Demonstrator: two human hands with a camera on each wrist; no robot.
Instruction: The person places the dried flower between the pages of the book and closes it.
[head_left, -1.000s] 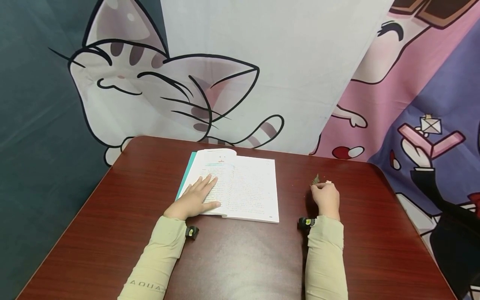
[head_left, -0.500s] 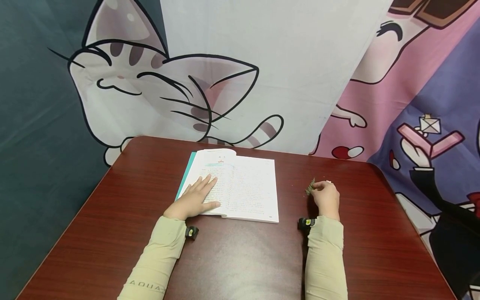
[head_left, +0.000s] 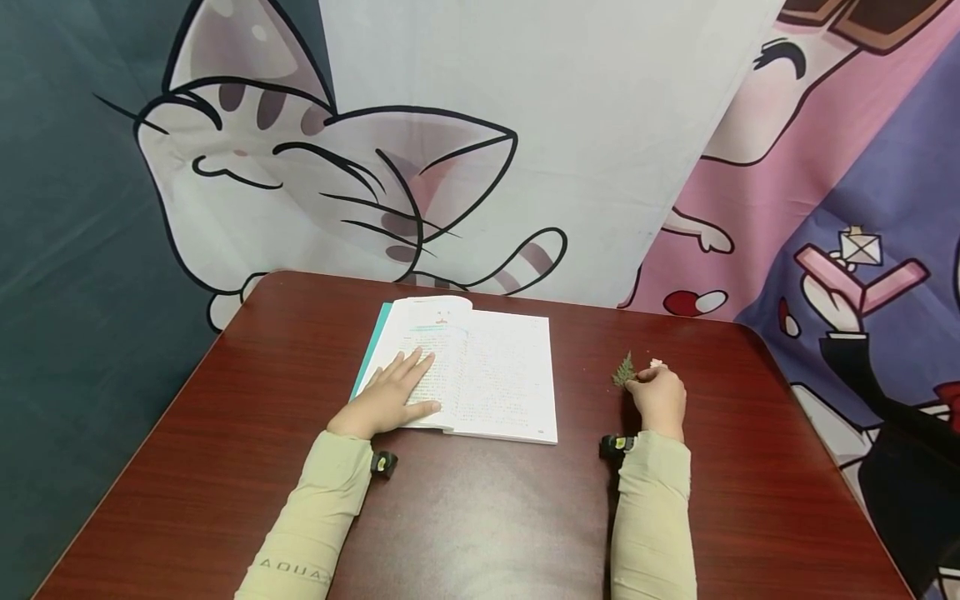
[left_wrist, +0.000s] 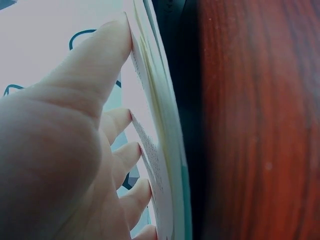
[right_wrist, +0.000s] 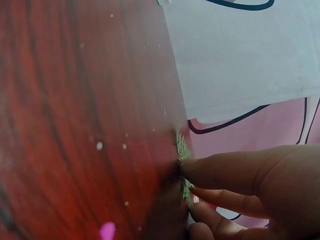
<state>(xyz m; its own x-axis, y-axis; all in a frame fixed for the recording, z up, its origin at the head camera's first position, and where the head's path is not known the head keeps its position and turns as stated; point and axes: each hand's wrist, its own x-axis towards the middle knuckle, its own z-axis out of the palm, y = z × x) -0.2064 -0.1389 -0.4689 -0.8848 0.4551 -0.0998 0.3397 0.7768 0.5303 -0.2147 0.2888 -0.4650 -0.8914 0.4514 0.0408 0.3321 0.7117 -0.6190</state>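
Since half a second ago, the right hand (head_left: 660, 400) has edged rightward and the fern sprig (head_left: 624, 370) shows more fully beside its thumb. Thumb and fingers pinch the sprig low over the tabletop (head_left: 480, 517), toward its far right corner, probably adjusting the hold. A small pale piece (head_left: 656, 363) shows just beyond those fingers. Nearer the far edge's middle, the left hand (head_left: 382, 404) rests flat, fingers spread, on an open book (head_left: 510, 375).
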